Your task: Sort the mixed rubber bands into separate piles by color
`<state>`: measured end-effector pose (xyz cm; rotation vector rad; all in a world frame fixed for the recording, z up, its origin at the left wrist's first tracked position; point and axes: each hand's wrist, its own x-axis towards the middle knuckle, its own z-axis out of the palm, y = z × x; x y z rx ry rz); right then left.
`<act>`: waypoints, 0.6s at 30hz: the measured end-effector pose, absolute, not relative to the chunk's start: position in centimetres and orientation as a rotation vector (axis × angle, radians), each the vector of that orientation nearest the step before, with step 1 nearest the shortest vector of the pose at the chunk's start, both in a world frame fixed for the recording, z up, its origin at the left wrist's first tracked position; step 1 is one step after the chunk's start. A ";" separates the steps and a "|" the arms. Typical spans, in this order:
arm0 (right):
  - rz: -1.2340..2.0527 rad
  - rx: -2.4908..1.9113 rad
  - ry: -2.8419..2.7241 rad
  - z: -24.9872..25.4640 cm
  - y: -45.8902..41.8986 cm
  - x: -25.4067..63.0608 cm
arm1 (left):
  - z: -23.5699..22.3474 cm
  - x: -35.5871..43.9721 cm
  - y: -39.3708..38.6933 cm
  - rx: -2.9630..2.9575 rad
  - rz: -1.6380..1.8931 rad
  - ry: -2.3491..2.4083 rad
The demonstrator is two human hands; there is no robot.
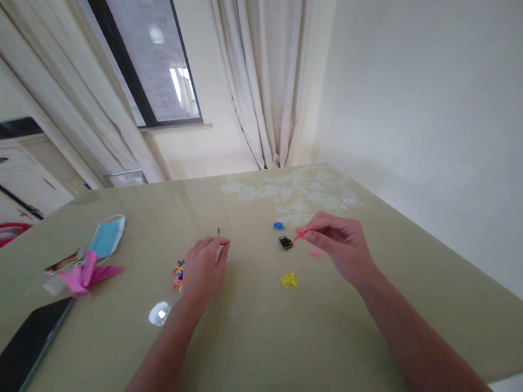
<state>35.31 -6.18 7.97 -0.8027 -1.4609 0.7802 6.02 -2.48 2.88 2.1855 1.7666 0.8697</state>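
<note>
My right hand (342,244) is closed in a pinch on a small red rubber band (299,234), held just right of a little black pile of rubber bands (286,243). Around it lie a blue pile (279,226), a yellow pile (288,280) and a pink bit (316,254), partly behind the hand. My left hand (204,264) is at the edge of a mixed-colour heap (178,275), covering part of it. Its thumb and index fingertips are together; whatever is between them is too small to make out. Just beyond those fingers lies a tiny black piece (218,231).
A clear round dome (159,313) sits left of my left forearm. Farther left are a pink folded-paper bird (89,274), a blue face mask (107,237) and a dark phone (27,353). A wall (440,115) borders the table's right side.
</note>
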 end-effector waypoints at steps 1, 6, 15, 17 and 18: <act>0.780 -0.812 -1.447 8.0 -6.0 35.8 | 2.5 5.4 -2.2 2.279 0.743 1.908; 0.784 -0.867 -1.438 7.6 -5.1 37.0 | 1.2 4.0 -1.8 2.378 0.331 2.163; 0.780 -1.250 -1.600 6.7 -3.1 39.6 | 1.7 4.3 -1.4 2.377 0.281 2.177; 0.682 -1.415 -1.726 5.5 -2.3 40.2 | 1.7 4.3 -1.4 2.380 0.317 2.178; 0.623 -1.483 -1.774 4.8 -1.8 40.4 | 1.7 4.3 -1.4 2.380 0.348 2.172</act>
